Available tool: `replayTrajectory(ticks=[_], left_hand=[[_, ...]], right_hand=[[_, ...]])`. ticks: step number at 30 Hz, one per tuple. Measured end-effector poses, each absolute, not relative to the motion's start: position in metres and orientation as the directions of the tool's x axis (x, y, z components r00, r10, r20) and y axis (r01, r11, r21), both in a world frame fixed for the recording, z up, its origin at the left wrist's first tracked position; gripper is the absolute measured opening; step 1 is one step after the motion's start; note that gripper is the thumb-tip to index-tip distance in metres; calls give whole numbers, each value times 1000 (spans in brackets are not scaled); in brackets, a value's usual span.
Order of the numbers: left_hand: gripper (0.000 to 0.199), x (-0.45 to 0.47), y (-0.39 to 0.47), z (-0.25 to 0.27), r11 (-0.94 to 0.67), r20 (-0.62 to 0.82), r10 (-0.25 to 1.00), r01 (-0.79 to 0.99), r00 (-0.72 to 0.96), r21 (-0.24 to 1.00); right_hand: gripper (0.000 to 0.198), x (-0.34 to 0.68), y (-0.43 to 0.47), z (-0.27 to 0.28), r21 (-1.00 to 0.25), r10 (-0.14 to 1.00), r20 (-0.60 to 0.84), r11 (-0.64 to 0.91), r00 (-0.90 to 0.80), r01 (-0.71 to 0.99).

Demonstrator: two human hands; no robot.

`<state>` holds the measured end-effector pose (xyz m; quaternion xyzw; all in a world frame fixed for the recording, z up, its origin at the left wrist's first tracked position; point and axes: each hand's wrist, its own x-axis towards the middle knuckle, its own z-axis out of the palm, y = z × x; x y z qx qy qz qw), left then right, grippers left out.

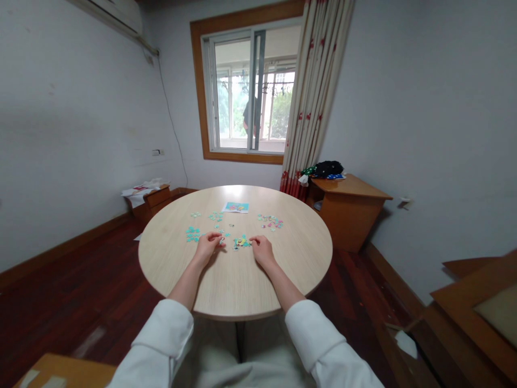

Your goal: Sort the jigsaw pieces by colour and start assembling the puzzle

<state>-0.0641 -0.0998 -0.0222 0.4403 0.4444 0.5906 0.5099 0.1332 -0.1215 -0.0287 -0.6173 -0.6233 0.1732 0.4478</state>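
Observation:
On the round wooden table, my left hand (pixel 208 247) is closed in a pinch with a small puzzle piece (pixel 222 243) at its fingertips. My right hand (pixel 262 249) has its fingers drawn together at the right edge of a small joined patch of puzzle (pixel 241 242), coloured yellow, teal and white. What lies between those right fingertips is too small to make out. The patch sits flat between both hands. A few loose pieces (pixel 218 228) lie just beyond my left hand, and one lone piece (pixel 231 225) is above the patch.
Teal pieces (pixel 193 234) lie left, more green-teal ones (pixel 216 216) farther back, and pink-mixed pieces (pixel 271 221) right. A printed picture sheet (pixel 236 207) rests near the far side of the table (pixel 299 258). A wooden cabinet (pixel 343 215) with cloths stands back right; a person (pixel 251 116) is beyond the window.

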Motion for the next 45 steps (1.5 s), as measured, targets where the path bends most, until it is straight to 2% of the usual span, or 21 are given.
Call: replayTrajectory(ticks=[9, 16, 25, 32, 40, 45], left_hand=[[36, -66, -99, -24, -172, 160, 979, -92, -128, 981], [45, -65, -98, -23, -129, 111, 987, -168, -116, 977], [41, -64, -100, -20, -170, 160, 977, -64, -141, 983], [42, -64, -100, -21, -147, 132, 982, -118, -133, 982], [27, -62, -103, -20, -172, 168, 983, -60, -76, 983], [16, -62, -101, -20, -143, 139, 987, -47, -74, 989]], right_hand=[[26, 133, -120, -30, -775, 923, 347, 184, 163, 604], [27, 133, -119, -31, -780, 923, 350, 193, 160, 596], [26, 133, -119, -31, -786, 922, 348, 189, 168, 588], [26, 133, -119, -32, -788, 923, 347, 191, 166, 586], [26, 133, -120, -32, -785, 924, 346, 188, 165, 590], [27, 134, -120, -31, -783, 926, 341, 184, 164, 595]])
